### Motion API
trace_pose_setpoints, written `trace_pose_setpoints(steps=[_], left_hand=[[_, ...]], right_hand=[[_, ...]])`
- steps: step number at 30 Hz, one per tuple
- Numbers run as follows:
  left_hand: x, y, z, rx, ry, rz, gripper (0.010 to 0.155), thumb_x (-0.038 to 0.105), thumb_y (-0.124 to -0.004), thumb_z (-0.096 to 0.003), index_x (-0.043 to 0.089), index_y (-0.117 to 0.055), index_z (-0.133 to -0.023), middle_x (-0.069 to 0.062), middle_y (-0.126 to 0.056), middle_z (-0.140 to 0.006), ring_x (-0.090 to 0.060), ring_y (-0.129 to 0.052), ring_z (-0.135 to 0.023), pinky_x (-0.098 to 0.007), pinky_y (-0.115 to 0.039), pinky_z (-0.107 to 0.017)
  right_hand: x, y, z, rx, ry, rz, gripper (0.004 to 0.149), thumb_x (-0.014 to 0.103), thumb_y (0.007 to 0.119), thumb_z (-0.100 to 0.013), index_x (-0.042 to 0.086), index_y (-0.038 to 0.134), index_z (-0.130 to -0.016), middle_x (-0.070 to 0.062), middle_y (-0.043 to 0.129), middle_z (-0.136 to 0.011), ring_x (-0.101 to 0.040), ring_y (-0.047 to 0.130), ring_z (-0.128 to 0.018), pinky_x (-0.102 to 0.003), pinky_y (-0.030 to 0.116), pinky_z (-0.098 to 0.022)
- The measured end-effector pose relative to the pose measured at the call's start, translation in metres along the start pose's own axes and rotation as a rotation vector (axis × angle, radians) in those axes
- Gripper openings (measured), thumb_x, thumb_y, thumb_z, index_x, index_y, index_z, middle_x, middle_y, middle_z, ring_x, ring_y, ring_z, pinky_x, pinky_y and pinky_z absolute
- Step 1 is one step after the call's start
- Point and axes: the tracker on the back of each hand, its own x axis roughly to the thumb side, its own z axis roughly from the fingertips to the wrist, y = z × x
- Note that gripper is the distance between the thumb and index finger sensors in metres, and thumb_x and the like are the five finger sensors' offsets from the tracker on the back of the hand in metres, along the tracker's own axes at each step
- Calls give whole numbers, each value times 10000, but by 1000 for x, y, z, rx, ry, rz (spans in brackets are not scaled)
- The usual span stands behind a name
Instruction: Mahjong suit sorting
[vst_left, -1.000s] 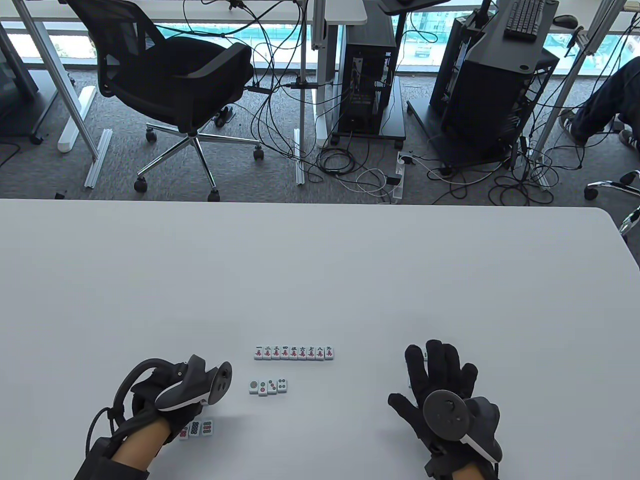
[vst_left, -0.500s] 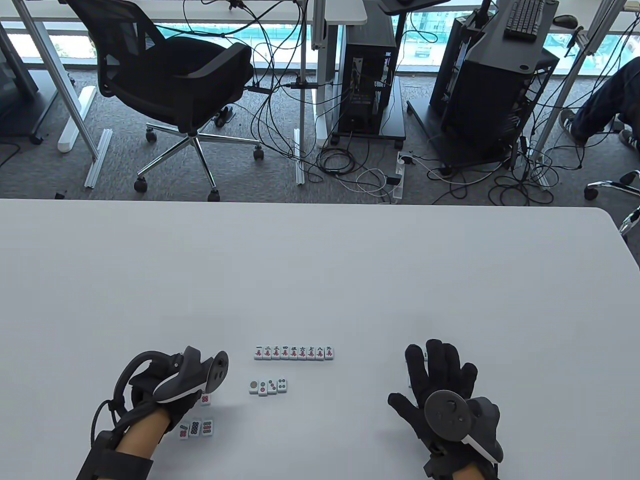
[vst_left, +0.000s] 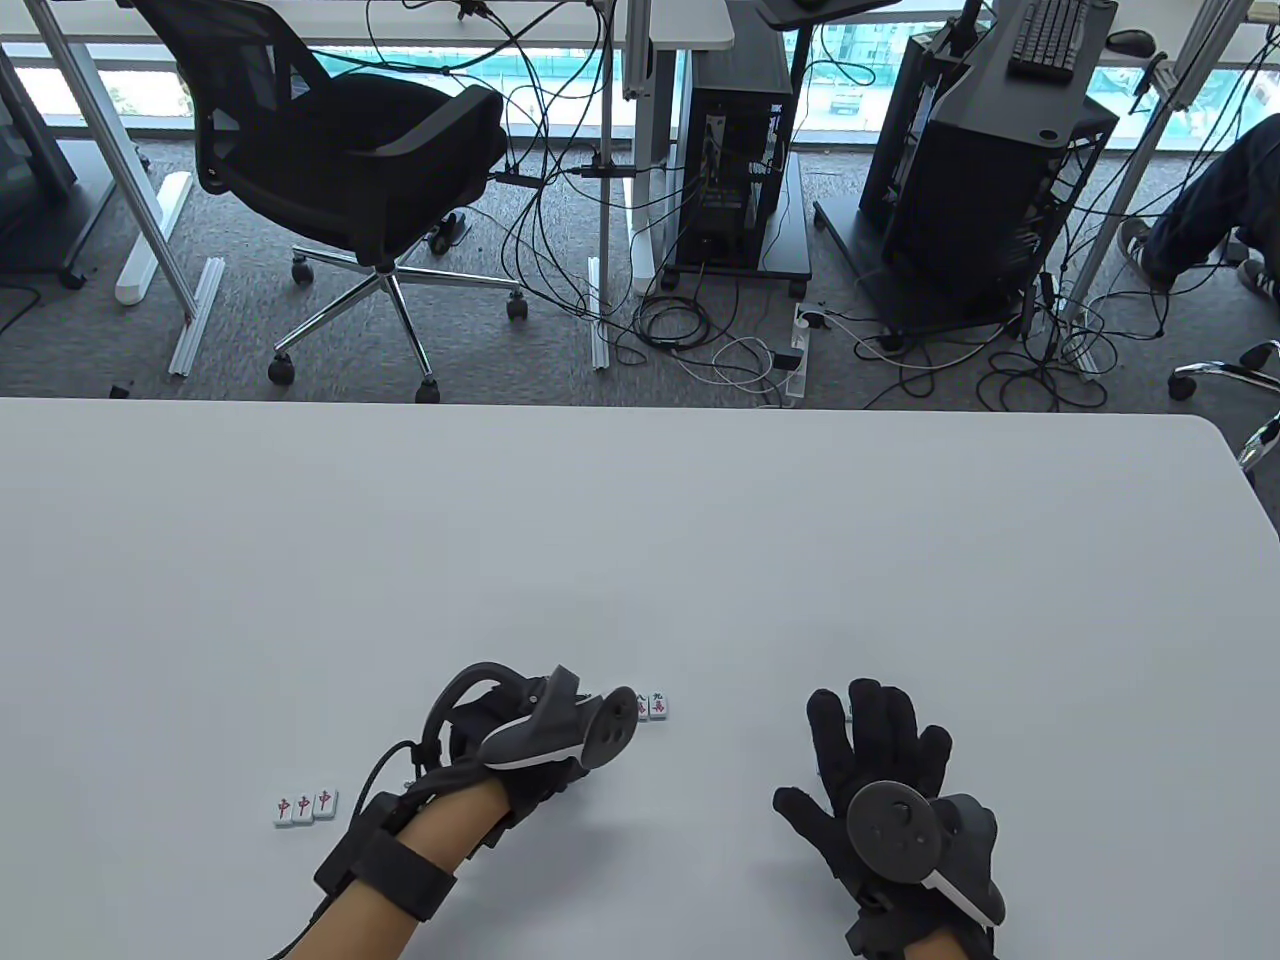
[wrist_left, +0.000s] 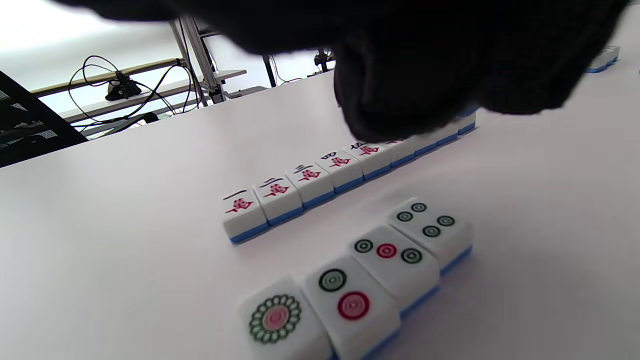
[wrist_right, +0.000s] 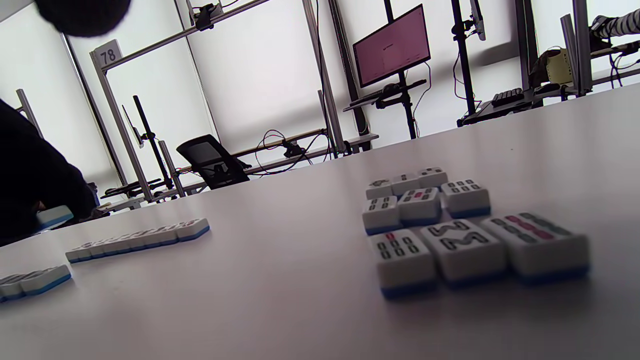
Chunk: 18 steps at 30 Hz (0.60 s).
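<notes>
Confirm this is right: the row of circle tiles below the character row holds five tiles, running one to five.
Not quite. The left wrist view shows the circle row holds four tiles, one to four circles, not five. It does lie below the character row.

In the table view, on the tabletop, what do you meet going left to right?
Three white mahjong tiles with red characters → left hand in a black sensor glove with a grey tracker → exposed end of the white character-tile row → right hand in a black glove, fingers spread flat.
</notes>
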Motion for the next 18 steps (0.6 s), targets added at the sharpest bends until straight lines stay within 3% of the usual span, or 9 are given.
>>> trace_pose_setpoints(steps=[9,18], left_hand=[[16,-25,-12,-108,-17,-137,615,557,-874,-272,189,-864,-765,184,-993,-307,-54,-918,-38,-326,-847,-148],[8,-23,3,-63,-19,-163,661,582,-863,-261,234,-829,-821,175,-1001,-356,-62,-937,-79,-332,-850,-189]], right_hand=[[0,1,0,2,-3,-5,841,644,578,-463,331,79,-1063,-130,18,-1138,-438,21,-1019,-747,144,-686],[0,1,0,6,-1,7,842,644,578,-462,328,80,-1063,-134,22,-1137,-441,27,-1018,-748,151,-683]])
